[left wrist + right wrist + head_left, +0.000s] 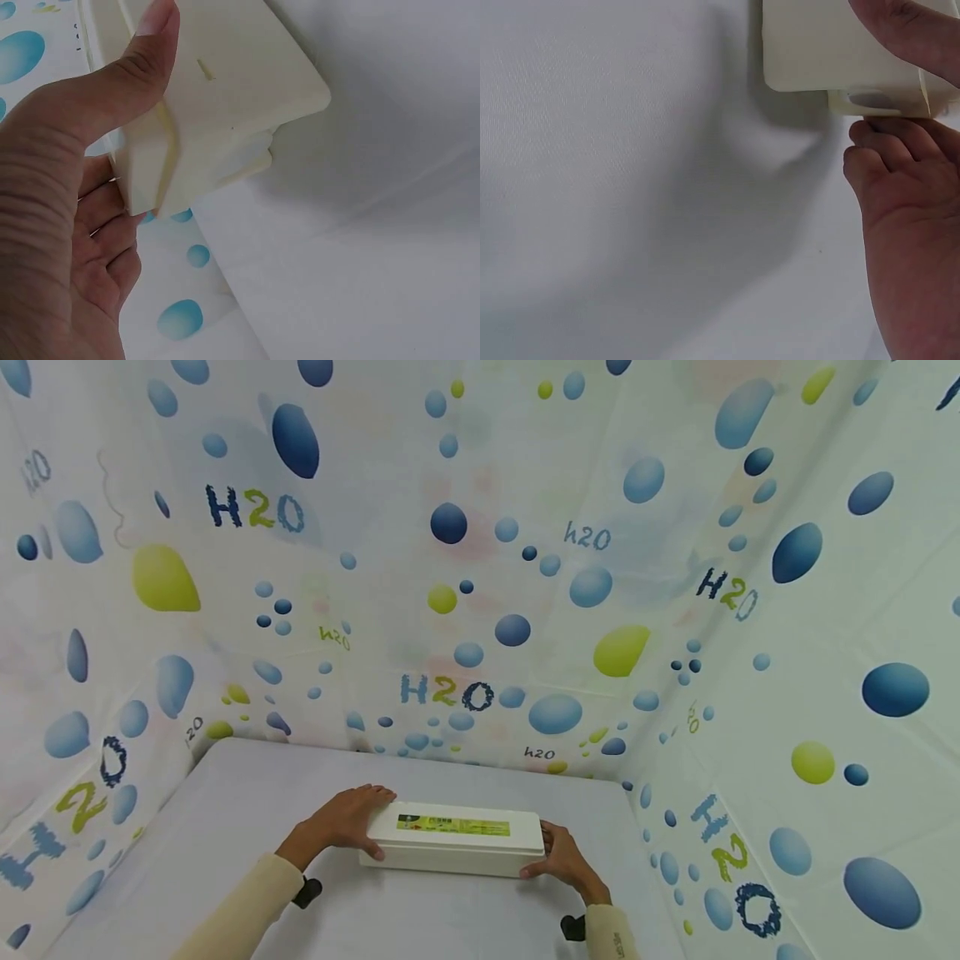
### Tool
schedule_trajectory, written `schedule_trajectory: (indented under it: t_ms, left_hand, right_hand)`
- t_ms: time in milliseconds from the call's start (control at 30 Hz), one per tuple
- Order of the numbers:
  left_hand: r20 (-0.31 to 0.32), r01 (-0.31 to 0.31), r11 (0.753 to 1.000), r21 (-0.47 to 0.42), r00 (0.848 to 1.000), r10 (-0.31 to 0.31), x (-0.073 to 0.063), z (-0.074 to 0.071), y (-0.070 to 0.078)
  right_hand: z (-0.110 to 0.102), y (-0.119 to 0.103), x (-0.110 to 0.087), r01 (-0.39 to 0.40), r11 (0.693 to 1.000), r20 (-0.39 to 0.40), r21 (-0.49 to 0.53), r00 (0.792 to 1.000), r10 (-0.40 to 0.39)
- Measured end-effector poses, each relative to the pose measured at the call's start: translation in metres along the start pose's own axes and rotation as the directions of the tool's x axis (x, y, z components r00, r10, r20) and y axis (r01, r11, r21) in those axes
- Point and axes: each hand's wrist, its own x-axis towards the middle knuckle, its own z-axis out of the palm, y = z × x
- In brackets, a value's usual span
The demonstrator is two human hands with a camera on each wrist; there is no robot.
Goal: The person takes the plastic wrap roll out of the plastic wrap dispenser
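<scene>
A long cream-white lidded box [457, 860] with a yellow-green label [453, 825] on top lies across the white table. At its left end my left hand [348, 818] grips it, thumb along the front and fingers toward the back. The right hand [564, 857] holds the opposite end, its thumb at the front lower corner and its fingers bent around the side. In the left wrist view the left thumb [142, 64] presses the box wall across the lid seam. From the right wrist, the right fingers [889, 146] touch the end of the box. The box's contents are hidden.
A white cloth-like surface covers the table [420, 918]. Behind it and on both sides hang white curtains [390, 568] printed with blue and green drops and "H2O" lettering. A black strap piece [307, 893] sits at the left wrist, another [573, 928] at the right.
</scene>
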Motion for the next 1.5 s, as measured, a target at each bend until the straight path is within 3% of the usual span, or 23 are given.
schedule_trajectory:
  t_ms: [133, 467, 1000, 1500]
  left_hand:
    - [-0.008, 0.013, 1.000, -0.013, 1.000, -0.013, 0.002, 0.002, 0.001]
    - [-0.014, 0.026, 0.997, -0.069, 1.000, -0.027, 0.004, 0.002, -0.001]
    - [-0.048, 0.036, 0.969, -0.243, 0.998, -0.049, 0.005, -0.001, -0.004]
    - [-0.127, 0.034, 0.961, -0.276, 0.989, -0.072, -0.001, 0.002, -0.007]
  right_hand:
    - [0.000, 0.001, -0.001, 0.020, 1.000, -0.011, 0.011, 1.000, -0.020]
    - [0.008, 0.005, 0.002, -0.051, 0.998, -0.093, 0.020, 0.994, 0.053]
    - [0.011, 0.003, -0.001, -0.037, 0.999, -0.102, 0.011, 0.994, 0.038]
    - [0.008, 0.002, -0.002, 0.025, 1.000, -0.069, 0.006, 0.997, -0.024]
